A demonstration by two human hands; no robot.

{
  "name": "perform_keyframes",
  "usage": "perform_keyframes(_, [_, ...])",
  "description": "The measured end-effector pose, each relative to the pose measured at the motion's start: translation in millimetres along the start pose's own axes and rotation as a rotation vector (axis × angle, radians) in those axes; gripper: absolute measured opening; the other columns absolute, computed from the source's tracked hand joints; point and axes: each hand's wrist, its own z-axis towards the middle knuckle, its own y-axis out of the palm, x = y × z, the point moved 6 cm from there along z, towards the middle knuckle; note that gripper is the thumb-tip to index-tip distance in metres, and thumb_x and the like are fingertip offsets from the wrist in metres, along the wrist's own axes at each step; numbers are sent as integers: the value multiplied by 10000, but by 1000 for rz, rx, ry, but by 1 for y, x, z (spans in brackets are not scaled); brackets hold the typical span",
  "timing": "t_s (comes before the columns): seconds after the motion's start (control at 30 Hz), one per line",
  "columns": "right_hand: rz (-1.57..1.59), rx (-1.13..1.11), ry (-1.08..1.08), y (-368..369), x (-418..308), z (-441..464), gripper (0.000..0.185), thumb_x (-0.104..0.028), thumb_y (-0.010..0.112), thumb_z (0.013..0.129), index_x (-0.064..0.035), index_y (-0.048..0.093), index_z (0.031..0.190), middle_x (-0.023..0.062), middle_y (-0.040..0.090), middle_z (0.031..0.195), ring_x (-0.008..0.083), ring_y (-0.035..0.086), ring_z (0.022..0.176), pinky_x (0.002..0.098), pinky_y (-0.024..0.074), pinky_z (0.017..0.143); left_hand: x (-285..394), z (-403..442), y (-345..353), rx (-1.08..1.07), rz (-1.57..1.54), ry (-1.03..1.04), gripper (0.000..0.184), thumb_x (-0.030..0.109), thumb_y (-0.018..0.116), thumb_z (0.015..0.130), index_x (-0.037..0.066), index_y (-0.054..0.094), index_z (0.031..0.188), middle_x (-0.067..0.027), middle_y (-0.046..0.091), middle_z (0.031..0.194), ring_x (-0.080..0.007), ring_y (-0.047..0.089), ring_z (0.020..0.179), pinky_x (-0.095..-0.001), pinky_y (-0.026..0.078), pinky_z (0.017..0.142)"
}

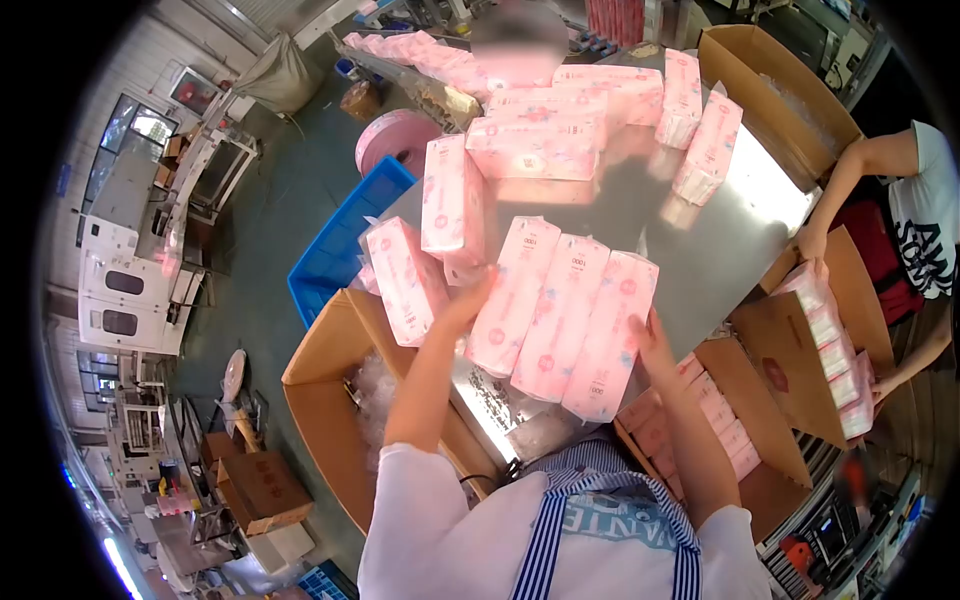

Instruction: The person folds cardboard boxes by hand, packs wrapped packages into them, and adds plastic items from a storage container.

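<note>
Fingers (642, 334) of two hands, clamped on a row of three packs (565, 318): left hand (470, 303) against the left pack, right hand (656, 352) against the right one. Spread of left fingers mostly hidden; cannot tell. Row side by side, touching, tilted, by the near edge of the counter (640, 205); whether it rests there, cannot tell.

Upright packs (448, 200), two, toward the left edge. Paired packs (707, 150), two, toward the right edge. Far packs (535, 148), clustered at the far edge; count partly hidden.

Cartons, four around the counter: left carton (318, 385), near-left corner; filled carton (785, 440), near-right corner; side carton (785, 365), right edge, two hands (814, 243) of another person at its packs; far carton (755, 55), far-right corner.

Bin (340, 228), blue, one, left edge. Roll (385, 138), pink, one, beyond it.
</note>
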Motion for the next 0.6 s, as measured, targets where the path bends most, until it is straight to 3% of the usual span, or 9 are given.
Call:
perform_keyframes(0.03, [48, 57, 61, -6, 0, 8, 638, -130, 600, 861, 22, 242, 1366, 120, 466, 1237, 185, 448, 1128, 321, 372, 961, -11, 14, -1, 6, -323, -65, 740, 589, 416, 882, 72, 285, 1395, -120, 477, 1303, -204, 490, 1169, -358, 425, 945])
perform_keyframes(0.1, [88, 129, 121, -19, -6, 11, 614, -147, 598, 869, 26, 263, 1353, 121, 480, 1223, 177, 467, 1104, 308, 390, 943, -7, 22, 3, -26, -287, -37, 754, 623, 392, 870, 78, 308, 1386, -112, 476, 1307, -205, 485, 1175, -354, 422, 948])
perform_keyframes(0.3, [-206, 110, -112, -13, -86, -47, 679, -146, 630, 827, 20, 244, 1359, 126, 476, 1223, 192, 492, 1078, 296, 438, 880, 15, 0, 13, 18, -171, 122, 804, 678, 336, 854, 77, 307, 1387, -102, 454, 1326, -204, 461, 1197, -375, 394, 972])
perform_keyframes(0.4, [-226, 126, -238, -25, -86, -88, 656, -56, 726, 697, 21, 393, 1257, 97, 557, 1135, 196, 578, 920, 290, 497, 758, 31, -20, 43, -26, -222, 187, 829, 698, 318, 844, 85, 277, 1401, -105, 430, 1344, -211, 434, 1218, -390, 383, 980])
perform_keyframes(0.53, [-434, 119, -22, -57, -46, -141, 585, -72, 724, 712, 28, 457, 1223, 90, 565, 1118, 171, 534, 1015, 302, 455, 849, 47, -41, 102, -220, -101, 215, 834, 703, 325, 838, 102, 248, 1413, -105, 403, 1365, -221, 417, 1228, -404, 390, 968])
perform_keyframes(0.6, [-328, 284, -9, -58, -63, -178, 485, -143, 726, 734, 36, 529, 1139, 71, 591, 1075, 173, 558, 971, 295, 459, 839, 53, -50, 140, -371, -17, 198, 838, 705, 328, 836, 111, 234, 1419, -105, 389, 1375, -226, 409, 1234, -410, 394, 963])
